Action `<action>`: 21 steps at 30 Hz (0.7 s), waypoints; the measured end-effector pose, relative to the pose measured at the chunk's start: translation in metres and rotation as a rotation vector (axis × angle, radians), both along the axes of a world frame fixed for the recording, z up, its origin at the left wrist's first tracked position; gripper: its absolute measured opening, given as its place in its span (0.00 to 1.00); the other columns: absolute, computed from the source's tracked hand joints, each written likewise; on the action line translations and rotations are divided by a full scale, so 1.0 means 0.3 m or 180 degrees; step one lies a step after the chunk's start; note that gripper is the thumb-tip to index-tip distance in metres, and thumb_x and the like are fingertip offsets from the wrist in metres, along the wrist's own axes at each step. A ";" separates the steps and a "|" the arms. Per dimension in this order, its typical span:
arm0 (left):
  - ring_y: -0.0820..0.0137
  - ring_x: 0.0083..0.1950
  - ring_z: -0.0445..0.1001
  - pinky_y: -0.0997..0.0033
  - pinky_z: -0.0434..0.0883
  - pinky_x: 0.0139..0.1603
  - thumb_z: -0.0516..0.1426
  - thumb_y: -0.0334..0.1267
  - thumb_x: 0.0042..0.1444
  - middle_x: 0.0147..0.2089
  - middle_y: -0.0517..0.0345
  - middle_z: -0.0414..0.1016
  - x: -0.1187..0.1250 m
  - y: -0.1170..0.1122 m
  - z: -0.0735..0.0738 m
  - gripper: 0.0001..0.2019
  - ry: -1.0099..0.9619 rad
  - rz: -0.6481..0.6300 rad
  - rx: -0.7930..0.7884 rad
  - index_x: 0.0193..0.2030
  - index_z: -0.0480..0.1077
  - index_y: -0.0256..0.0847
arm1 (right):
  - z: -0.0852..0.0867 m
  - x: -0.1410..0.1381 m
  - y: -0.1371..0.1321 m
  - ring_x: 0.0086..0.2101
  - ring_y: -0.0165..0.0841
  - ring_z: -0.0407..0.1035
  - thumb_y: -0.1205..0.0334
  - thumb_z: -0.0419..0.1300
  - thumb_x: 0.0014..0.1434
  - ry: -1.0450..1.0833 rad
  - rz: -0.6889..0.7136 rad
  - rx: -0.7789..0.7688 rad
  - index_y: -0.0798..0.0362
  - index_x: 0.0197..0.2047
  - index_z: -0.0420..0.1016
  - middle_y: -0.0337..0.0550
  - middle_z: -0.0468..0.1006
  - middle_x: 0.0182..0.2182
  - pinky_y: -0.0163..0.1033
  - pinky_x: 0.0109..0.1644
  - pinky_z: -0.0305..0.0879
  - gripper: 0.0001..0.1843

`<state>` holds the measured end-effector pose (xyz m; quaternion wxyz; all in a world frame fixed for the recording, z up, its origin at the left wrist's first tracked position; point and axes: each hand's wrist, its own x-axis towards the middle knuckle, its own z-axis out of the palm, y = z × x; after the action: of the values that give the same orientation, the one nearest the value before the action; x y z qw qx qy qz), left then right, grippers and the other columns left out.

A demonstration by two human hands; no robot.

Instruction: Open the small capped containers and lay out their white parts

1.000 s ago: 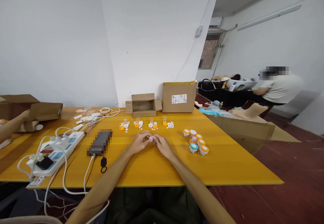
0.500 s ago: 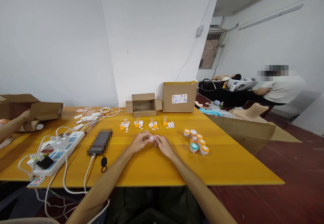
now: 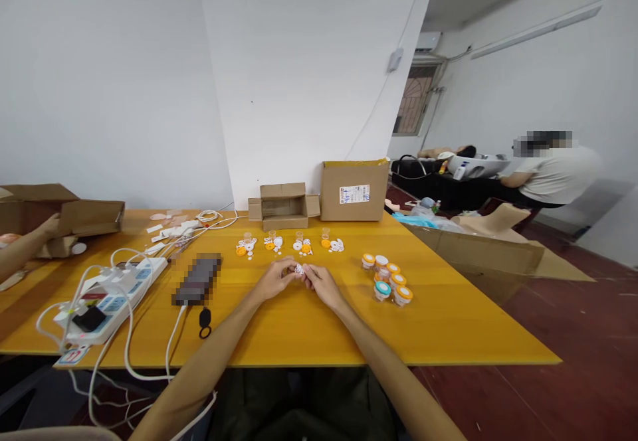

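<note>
My left hand (image 3: 272,280) and my right hand (image 3: 319,283) meet over the middle of the yellow table (image 3: 448,321). Together they pinch a small white round part (image 3: 298,269) with holes in it. Both hands have curled fingers around it. Just beyond my hands lie several small heaps of white and orange plastic parts (image 3: 289,244) with tiny clear cups. To the right of my right hand stands a cluster of small jars (image 3: 389,277) with orange, white and teal lids.
Two cardboard boxes (image 3: 319,196) stand at the wall. A white power strip (image 3: 107,293) with cables, a dark blurred device (image 3: 196,279) and a black key fob (image 3: 204,322) lie left. Another person's arm (image 3: 24,247) touches a box far left. A seated person (image 3: 553,169) is right.
My hands have shifted very slightly while turning the small white part between the fingertips. Nothing else has moved.
</note>
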<state>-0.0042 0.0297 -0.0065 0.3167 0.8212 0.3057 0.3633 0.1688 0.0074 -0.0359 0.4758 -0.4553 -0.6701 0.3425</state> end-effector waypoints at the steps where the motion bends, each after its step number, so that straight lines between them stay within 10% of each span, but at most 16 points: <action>1: 0.68 0.37 0.72 0.71 0.68 0.39 0.57 0.45 0.62 0.33 0.57 0.76 0.000 -0.001 0.001 0.13 0.0035 0.0032 0.0084 0.33 0.75 0.39 | 0.001 0.000 0.000 0.19 0.30 0.63 0.36 0.48 0.64 0.0005 -0.0008 -0.0013 0.51 0.24 0.70 0.35 0.68 0.16 0.35 0.27 0.60 0.30; 21: 0.56 0.59 0.65 0.55 0.65 0.58 0.59 0.34 0.59 0.58 0.49 0.70 -0.022 -0.002 -0.006 0.06 0.0928 0.0642 0.1358 0.42 0.77 0.44 | 0.004 -0.002 -0.010 0.29 0.38 0.70 0.57 0.57 0.61 -0.0825 -0.1269 0.0368 0.48 0.27 0.73 0.43 0.79 0.27 0.38 0.35 0.61 0.12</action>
<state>-0.0109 0.0290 -0.0083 0.0514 0.8783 0.3447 0.3272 0.1683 0.0045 -0.0348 0.4693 -0.5907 -0.6409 0.1416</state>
